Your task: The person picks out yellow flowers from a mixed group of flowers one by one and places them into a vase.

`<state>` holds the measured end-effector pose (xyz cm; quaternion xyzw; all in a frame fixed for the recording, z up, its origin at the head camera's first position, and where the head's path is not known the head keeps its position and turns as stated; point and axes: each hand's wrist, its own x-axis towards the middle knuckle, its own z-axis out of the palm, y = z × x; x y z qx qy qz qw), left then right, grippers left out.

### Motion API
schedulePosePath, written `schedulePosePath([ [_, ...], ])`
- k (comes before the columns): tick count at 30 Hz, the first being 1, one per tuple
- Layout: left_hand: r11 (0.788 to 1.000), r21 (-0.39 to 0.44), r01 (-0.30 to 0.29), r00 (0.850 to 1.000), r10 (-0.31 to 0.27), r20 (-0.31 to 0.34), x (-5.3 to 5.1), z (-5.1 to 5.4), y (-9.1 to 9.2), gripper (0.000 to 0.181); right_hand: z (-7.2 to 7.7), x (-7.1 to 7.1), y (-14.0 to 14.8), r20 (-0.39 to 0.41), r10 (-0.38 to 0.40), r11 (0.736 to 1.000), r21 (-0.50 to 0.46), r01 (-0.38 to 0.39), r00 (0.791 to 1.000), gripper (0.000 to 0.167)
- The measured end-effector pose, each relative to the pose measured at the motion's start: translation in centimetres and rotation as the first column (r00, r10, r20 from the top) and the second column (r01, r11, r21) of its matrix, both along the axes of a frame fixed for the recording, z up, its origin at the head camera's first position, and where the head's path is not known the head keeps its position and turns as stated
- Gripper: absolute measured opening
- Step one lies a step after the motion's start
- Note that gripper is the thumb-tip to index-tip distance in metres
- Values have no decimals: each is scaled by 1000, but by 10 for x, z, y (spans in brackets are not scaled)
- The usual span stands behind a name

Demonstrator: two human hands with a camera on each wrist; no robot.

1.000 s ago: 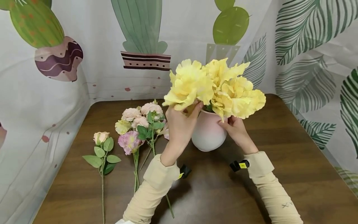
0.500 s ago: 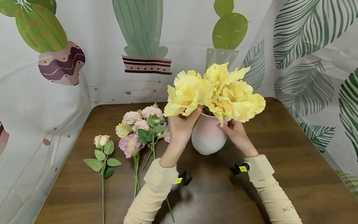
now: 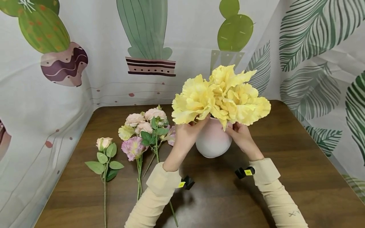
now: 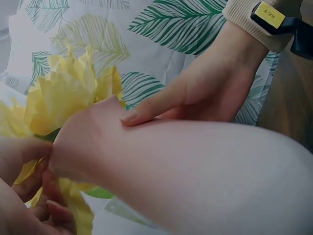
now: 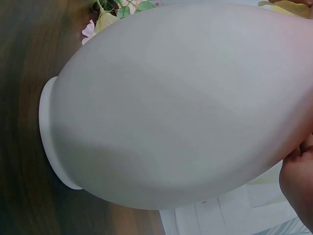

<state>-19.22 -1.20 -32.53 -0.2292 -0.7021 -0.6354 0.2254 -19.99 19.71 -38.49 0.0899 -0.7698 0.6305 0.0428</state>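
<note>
A white vase [image 3: 214, 142] with a pinkish neck stands upright on the table, large yellow flowers [image 3: 240, 99] crowding its mouth. Under the left yellow flower [image 3: 194, 98], my left hand [image 3: 186, 134] pinches it close to the rim; petals hide the stem. In the left wrist view, the fingers of that left hand [image 4: 22, 191] curl beside the vase rim [image 4: 54, 152]. My right hand [image 3: 243, 137] holds the vase by the right side of its neck, its thumb [image 4: 146, 108] lying along the surface. The vase body [image 5: 181, 107] fills most of the right wrist view.
Left of the vase lie pale pink flowers [image 3: 135, 119] and a purple-pink flower [image 3: 132, 148] with green stems. Farther left is a single peach rose [image 3: 104, 143] with leaves. Behind the wooden table [image 3: 228, 202] hangs a cloth [image 3: 194, 38] printed with cacti and leaves.
The left yellow flower has come down and a little to the right, nearer the vase mouth, with my left hand. My right hand keeps its hold on the vase neck.
</note>
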Motion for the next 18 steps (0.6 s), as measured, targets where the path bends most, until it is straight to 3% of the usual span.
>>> schedulePosePath([
  [2,999,-32,-4,1000,4,-5,1,0,-5,45,0,0,0,0,-1,1000,3,1,1000,49],
  [4,998,-70,10,999,-8,34,4,1,-12,40,1,0,0,1,-3,1000,-4,3,1000,49],
  [6,994,-96,50,992,-39,119,6,2,-21,36,1,0,-1,-6,-1,1000,-5,1,1000,50],
  [9,979,-174,103,965,-56,256,7,3,-35,28,2,0,-1,1,4,1000,-9,-4,1000,52],
  [13,935,-347,77,939,50,341,5,4,-56,20,1,-1,-1,15,7,1000,-12,-6,1000,53],
  [16,899,-436,38,926,132,353,2,3,-73,13,0,-1,-1,8,13,999,-32,-13,1000,54],
  [18,887,-462,22,923,160,351,-1,2,-85,11,-1,-2,-1,-4,20,999,-47,-20,1000,56],
])
